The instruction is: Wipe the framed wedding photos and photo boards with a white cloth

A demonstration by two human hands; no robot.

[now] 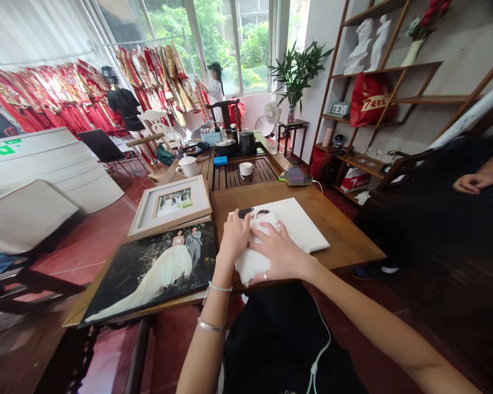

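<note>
A bunched white cloth point(250, 264) lies over the near part of a white photo album or panel point(306, 223) at the table's front edge. My right hand point(281, 253) spans the cloth, thumb and fingers spread around it and pressing it down. My left hand point(234, 236) is at the cloth's left side, fingers bent and touching it near the top. Part of a printed picture with dark hair shows beyond the fingers; the cloth and hands hide the rest. To the left lies a large dark wedding photo print point(160, 268), with a pale framed photo point(148, 214) behind it.
Further back on the wooden table point(345, 249) are a white cup point(246, 168), a lidded white teapot point(187, 164), a blue box point(221, 161) and a phone-like item point(298, 176) with a cable. Another person's hand point(474, 181) rests at the right. Two people stand near the costume racks.
</note>
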